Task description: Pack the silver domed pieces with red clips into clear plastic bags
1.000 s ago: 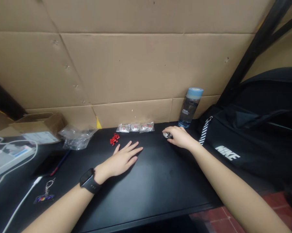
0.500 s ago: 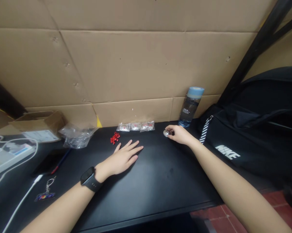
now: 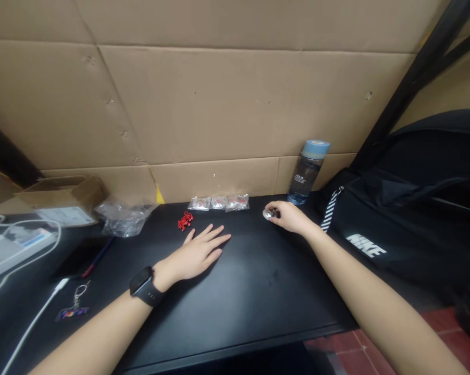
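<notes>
My left hand [image 3: 196, 256] lies flat on the black tabletop [image 3: 254, 291], fingers spread, with nothing in it. Just beyond its thumb side and fingertips is a small bundle of red cords [image 3: 185, 221]. Toward the back right, my right hand [image 3: 292, 216] pinches a small round silvery metal piece [image 3: 269, 213] at the table surface; the fingers hide part of it, and its exact kind is unclear. Between the two hands, against the cardboard, several small clear packets [image 3: 218, 202] with silvery and red contents lie in a row.
A blue-capped water bottle [image 3: 308, 172] stands behind my right hand, beside a black bag [image 3: 399, 208]. Leftward are crumpled clear plastic [image 3: 125, 216], an open cardboard box [image 3: 65, 200], a phone [image 3: 81, 258], a keychain [image 3: 74, 311], a white cable [image 3: 35, 325] and a power strip [image 3: 20, 250]. Cardboard [image 3: 227, 104] walls the back.
Both hands hold nearly the same positions, and the metal piece stays in my right fingers. Only a slight shift of the camera view shows.
</notes>
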Motion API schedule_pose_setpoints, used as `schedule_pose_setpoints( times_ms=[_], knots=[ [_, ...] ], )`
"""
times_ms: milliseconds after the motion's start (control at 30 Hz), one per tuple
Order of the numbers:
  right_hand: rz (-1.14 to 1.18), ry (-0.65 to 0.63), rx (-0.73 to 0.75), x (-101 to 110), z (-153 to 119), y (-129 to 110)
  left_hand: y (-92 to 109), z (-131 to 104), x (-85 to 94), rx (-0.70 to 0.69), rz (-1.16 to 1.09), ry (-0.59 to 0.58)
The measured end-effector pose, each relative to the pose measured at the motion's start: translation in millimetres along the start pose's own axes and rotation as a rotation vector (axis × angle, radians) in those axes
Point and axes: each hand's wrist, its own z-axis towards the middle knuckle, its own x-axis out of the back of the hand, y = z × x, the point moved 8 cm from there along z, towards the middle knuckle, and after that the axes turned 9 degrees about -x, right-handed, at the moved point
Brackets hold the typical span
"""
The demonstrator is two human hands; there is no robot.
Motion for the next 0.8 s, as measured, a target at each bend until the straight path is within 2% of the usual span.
schedule_pose_setpoints(
  times_ms=[800],
  knots=[
    [-0.046,-0.017,0.013,1.7,1.9,3.7,0.3,-0.3,-0.3,-0.014,0.008,0.013]
  ],
)
